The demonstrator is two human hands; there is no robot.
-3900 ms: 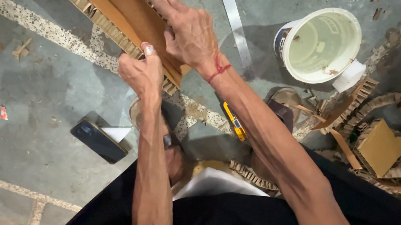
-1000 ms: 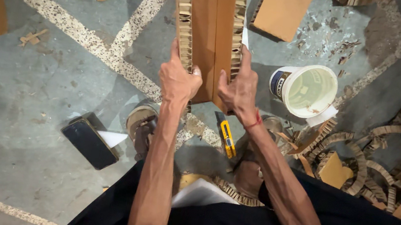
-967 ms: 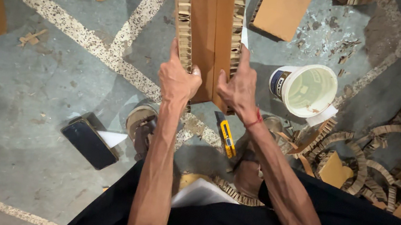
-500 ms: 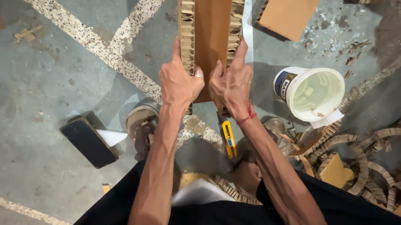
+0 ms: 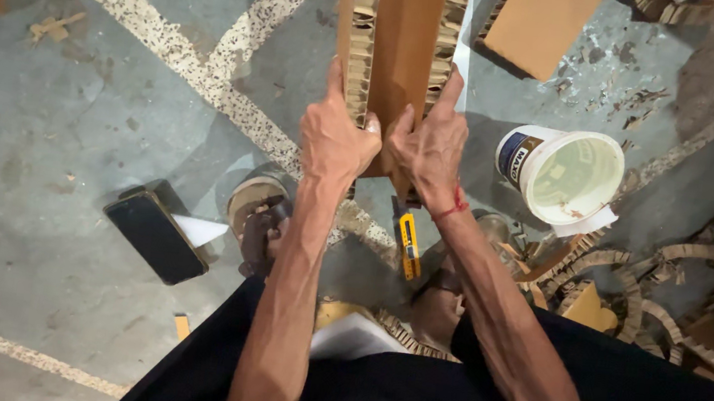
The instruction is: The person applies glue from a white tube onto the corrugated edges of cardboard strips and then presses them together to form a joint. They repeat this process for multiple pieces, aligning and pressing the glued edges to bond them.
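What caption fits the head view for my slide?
Both hands, left hand and right hand, grip a honeycomb cardboard piece above a concrete floor.

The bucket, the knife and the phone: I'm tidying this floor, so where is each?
white bucket [image 5: 583, 219]: head view, on its near rim.
yellow utility knife [image 5: 408, 244]: head view, mid-handle.
black phone [image 5: 155, 242]: head view, centre of its dark face.

Upright brown honeycomb cardboard panel [image 5: 402, 53]

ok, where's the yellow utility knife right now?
In the head view, the yellow utility knife lies on the floor just below the right hand, left of the white bucket.
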